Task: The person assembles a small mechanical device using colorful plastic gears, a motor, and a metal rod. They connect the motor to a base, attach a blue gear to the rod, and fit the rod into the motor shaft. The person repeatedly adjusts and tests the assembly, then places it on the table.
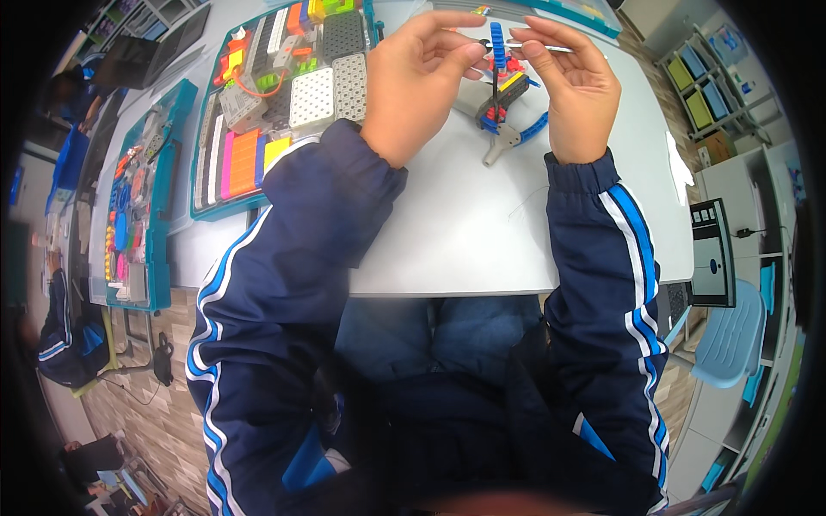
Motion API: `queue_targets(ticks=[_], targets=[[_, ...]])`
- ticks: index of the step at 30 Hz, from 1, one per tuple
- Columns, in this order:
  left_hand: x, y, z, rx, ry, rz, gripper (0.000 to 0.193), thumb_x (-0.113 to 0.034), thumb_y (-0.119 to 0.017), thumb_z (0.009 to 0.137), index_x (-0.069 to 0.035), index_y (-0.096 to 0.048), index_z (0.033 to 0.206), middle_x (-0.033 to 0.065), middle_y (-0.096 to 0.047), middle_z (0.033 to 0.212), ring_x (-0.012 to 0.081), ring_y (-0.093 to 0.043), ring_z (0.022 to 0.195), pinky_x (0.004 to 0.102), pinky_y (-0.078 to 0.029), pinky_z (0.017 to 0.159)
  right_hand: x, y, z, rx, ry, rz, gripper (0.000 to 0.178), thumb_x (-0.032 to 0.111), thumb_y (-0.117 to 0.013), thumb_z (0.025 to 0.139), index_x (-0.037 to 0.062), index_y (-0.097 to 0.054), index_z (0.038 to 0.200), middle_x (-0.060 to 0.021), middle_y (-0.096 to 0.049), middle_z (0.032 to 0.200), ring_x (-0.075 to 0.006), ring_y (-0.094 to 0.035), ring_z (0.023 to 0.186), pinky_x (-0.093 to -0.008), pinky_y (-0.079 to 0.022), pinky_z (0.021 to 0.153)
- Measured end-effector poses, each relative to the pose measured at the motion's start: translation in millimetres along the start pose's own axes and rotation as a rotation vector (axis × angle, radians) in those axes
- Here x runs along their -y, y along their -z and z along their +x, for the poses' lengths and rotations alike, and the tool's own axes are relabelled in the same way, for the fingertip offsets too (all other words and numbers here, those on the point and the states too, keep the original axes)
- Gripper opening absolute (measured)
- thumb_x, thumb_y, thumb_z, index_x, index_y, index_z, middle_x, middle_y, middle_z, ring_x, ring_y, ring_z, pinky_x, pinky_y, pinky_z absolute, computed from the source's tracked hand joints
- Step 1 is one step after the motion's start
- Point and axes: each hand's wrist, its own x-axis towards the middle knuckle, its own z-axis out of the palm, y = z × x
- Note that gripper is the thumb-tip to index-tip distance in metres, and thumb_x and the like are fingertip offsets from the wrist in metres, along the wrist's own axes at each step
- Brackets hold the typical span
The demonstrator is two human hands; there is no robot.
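Navy sleeves with white and blue stripes come up from the lower edge, over blue-jeaned knees, and reach across the pale grey worktop [482, 232]. Past its near edge, the left hand [417, 86] and right hand [572, 90] meet over a small construction-kit model [503, 107] of blue, red, yellow and grey plastic pieces, which sits on the worktop with a grey connector sticking out at its base.

A thin pale rod [551, 48] lies level between the two hands, passing through a narrow blue toothed piece [496, 43] at the top of the model. The left hand's grip is closed on the rod's left end, thumb against forefinger; the right hand's grip pinches the rod just beside the blue piece, with the rod's tip showing beyond its fingers.

Judging by its look, the model is light, rigid and snap-fitted, so it would likely come apart under a twist or squeeze; the sturdier grey and black base seems the safer place to hold. The rod looks smooth, slender and apt to slip, best pinched near the blue piece.

Further left lies an open teal parts tray [284, 95] of sorted bright pieces, and a second teal tray [142, 206] beyond it.
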Motion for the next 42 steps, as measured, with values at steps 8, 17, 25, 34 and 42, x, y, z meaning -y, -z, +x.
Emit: queue_targets(ticks=[8,17,25,34,42], targets=[[-1,-1,0,0.019,0.105,-0.053,0.031,0.011,-0.055,0.088,-0.001,-0.04,0.114,0.0123,-0.065,0.089,0.0145,-0.065,0.08,0.0241,-0.054,0.072,-4,-2,-1,-0.013,0.035,-0.06,0.021,0.001,-0.066,0.087,-0.0034,-0.065,0.108,-0.0147,-0.069,0.1,-0.0191,-0.067,0.092,-0.0287,-0.052,0.087],[7,1,-1,0.031,0.152,-0.049,0.033,0.013,-0.052,0.088,-0.002,-0.038,0.114,0.0124,-0.064,0.087,0.0151,-0.065,0.08,0.0249,-0.055,0.071,-12,-3,-5,0.013,0.138,-0.169,0.013,-0.005,-0.063,0.087,-0.0046,-0.066,0.1,-0.0132,-0.07,0.096,-0.0175,-0.067,0.09,-0.0276,-0.053,0.085],[10,-1,-1,0.056,0.149,-0.099,0.034,0.014,-0.051,0.087,-0.003,-0.036,0.113,0.0124,-0.062,0.085,0.0157,-0.065,0.078,0.0252,-0.055,0.069,-15,-2,-6,0.027,0.123,-0.205,0.013,-0.009,-0.061,0.086,-0.0044,-0.067,0.096,-0.0109,-0.07,0.093,-0.016,-0.065,0.086,-0.0265,-0.052,0.08],[8,0,-1,0.052,0.148,-0.073,0.033,0.014,-0.051,0.088,-0.003,-0.038,0.113,0.0122,-0.062,0.085,0.0154,-0.065,0.078,0.025,-0.055,0.068,-18,-2,-6,-0.004,0.042,-0.034,0.013,-0.005,-0.064,0.085,0.0,-0.069,0.095,-0.0086,-0.071,0.09,-0.0141,-0.065,0.082,-0.0251,-0.051,0.078],[4,-3,-5,0.004,-0.086,0.137,0.027,0.005,-0.058,0.088,-0.003,-0.048,0.112,0.0139,-0.067,0.094,0.0171,-0.067,0.085,0.0261,-0.053,0.074,-36,18,5,-0.038,-0.207,0.393,0.02,0.002,-0.063,0.09,-0.0015,-0.061,0.109,-0.0155,-0.067,0.105,-0.0184,-0.062,0.099,-0.0304,-0.047,0.093]])
